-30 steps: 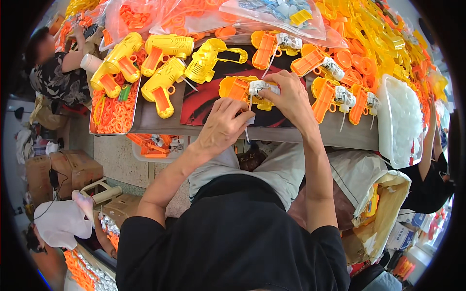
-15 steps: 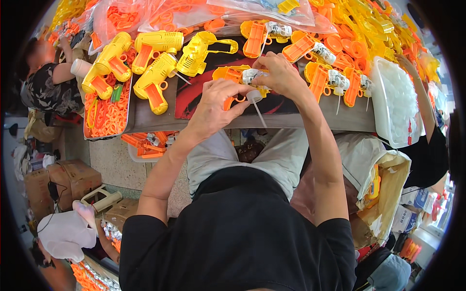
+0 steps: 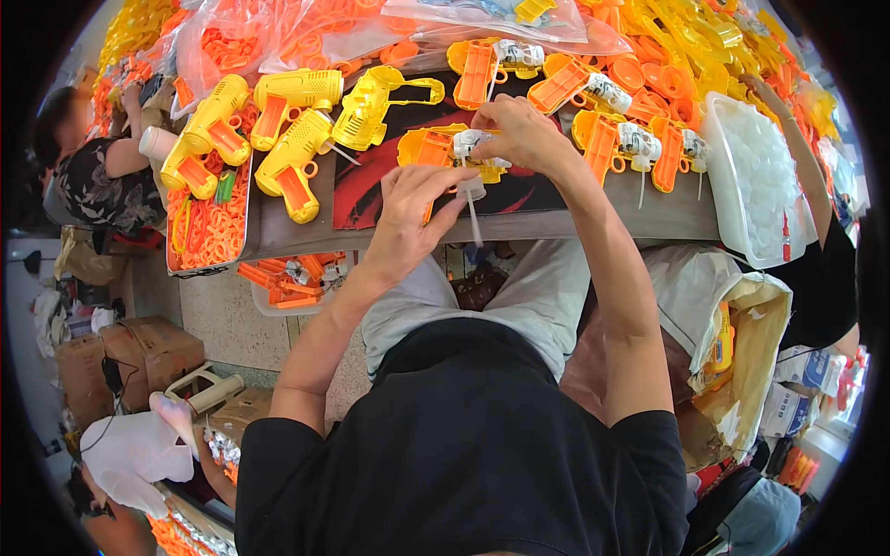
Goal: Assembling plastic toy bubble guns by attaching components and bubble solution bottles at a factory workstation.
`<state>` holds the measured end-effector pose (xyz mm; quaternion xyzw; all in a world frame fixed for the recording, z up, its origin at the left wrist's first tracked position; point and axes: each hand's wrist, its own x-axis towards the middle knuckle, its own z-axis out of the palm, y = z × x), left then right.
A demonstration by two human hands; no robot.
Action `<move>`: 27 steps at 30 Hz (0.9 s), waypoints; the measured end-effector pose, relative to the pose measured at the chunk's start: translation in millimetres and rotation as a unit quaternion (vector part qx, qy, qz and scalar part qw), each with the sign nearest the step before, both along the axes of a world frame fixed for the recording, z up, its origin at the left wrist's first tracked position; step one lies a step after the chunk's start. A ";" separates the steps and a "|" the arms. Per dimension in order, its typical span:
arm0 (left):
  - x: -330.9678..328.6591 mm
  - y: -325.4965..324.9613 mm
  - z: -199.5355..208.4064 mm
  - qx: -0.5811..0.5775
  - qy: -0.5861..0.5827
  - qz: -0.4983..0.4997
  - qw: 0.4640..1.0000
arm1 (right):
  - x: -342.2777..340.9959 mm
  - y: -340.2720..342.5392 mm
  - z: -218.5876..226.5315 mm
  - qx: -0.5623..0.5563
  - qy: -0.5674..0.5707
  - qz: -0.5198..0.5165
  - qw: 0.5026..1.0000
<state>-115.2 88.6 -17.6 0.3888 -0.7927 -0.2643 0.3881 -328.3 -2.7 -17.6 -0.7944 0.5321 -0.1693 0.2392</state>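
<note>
In front of me on the dark mat lies a yellow toy gun half-shell [image 3: 408,145] with an orange handle piece [image 3: 430,151] and a white, dark-marked cylindrical part [image 3: 466,142] in it. My left hand [image 3: 408,218] pinches a white cap with a thin clear tube [image 3: 472,189] just below that part, the tube hanging over the table edge. My right hand [image 3: 528,134] comes from the far side, its fingertips closed on the cylindrical part. The fingers partly cover the shell, and whether the cap touches the cylindrical part is unclear.
Yellow toy guns [image 3: 295,167] stand left, above a tray of orange rings [image 3: 206,232]. More fitted half-shells [image 3: 598,139] lie right, beside a white tub of translucent parts [image 3: 756,185]. Orange and yellow parts are heaped along the back. Another person's arm [image 3: 788,120] reaches in at the right.
My left hand has brought the white cap slightly left, and its tube hangs straighter. My right fingers have stayed at the cylindrical part. The whole view has shifted a little.
</note>
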 end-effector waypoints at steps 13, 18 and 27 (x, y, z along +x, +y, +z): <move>-16.2 -44.0 -26.1 -0.259 -0.173 -0.015 0.950 | 0.0 1.3 -5.1 -0.026 -0.014 -0.011 1.000; -11.4 -47.3 -20.7 -0.290 -0.205 -0.051 0.933 | 0.1 1.4 -5.1 -0.015 -0.027 -0.013 0.999; -7.6 -58.6 -9.9 -0.311 -0.260 -0.125 0.905 | 1.4 4.0 -4.9 -0.036 -0.004 -0.015 0.999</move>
